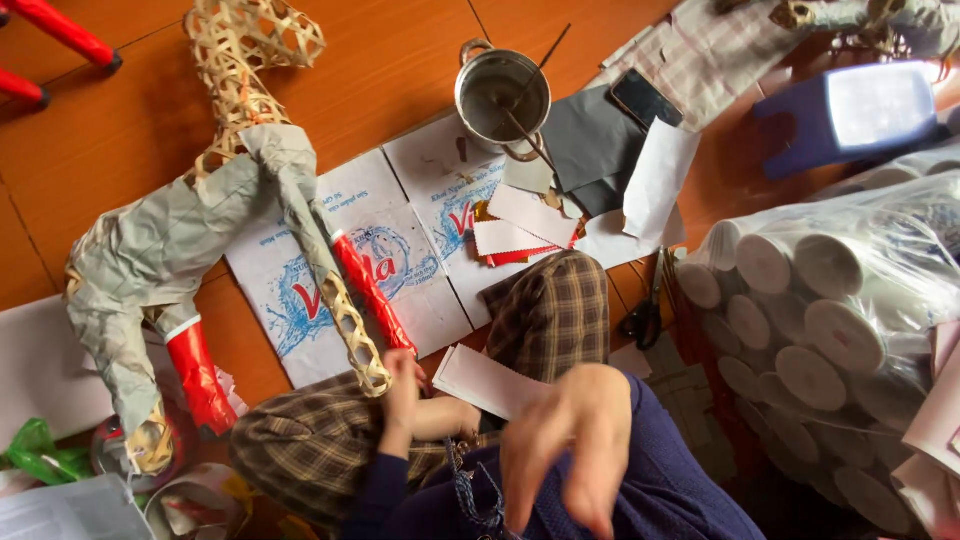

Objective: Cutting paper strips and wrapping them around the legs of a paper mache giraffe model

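An animal-shaped woven bamboo frame (pixel 245 60) lies on the wooden floor, its body covered in grey paper (pixel 160 250). Two of its legs are wrapped in red paper; one red leg (pixel 365 285) runs toward my lap. My left hand (pixel 402 392) is closed around the end of that leg, beside a bare bamboo leg (pixel 355 340). My right hand (pixel 570 445) hovers blurred above my lap, fingers apart and pointing down, holding nothing. A white paper strip (pixel 490 382) rests on my checked trouser knee (pixel 550 305).
Printed white sheets (pixel 300 260) cover the floor under the frame. Behind them stand a metal pot (pixel 500 90) with sticks, grey paper (pixel 590 140), a phone (pixel 645 97) and red-and-white paper scraps (pixel 515 238). Scissors (pixel 645 315) lie beside a plastic bag of paper rolls (pixel 830 310).
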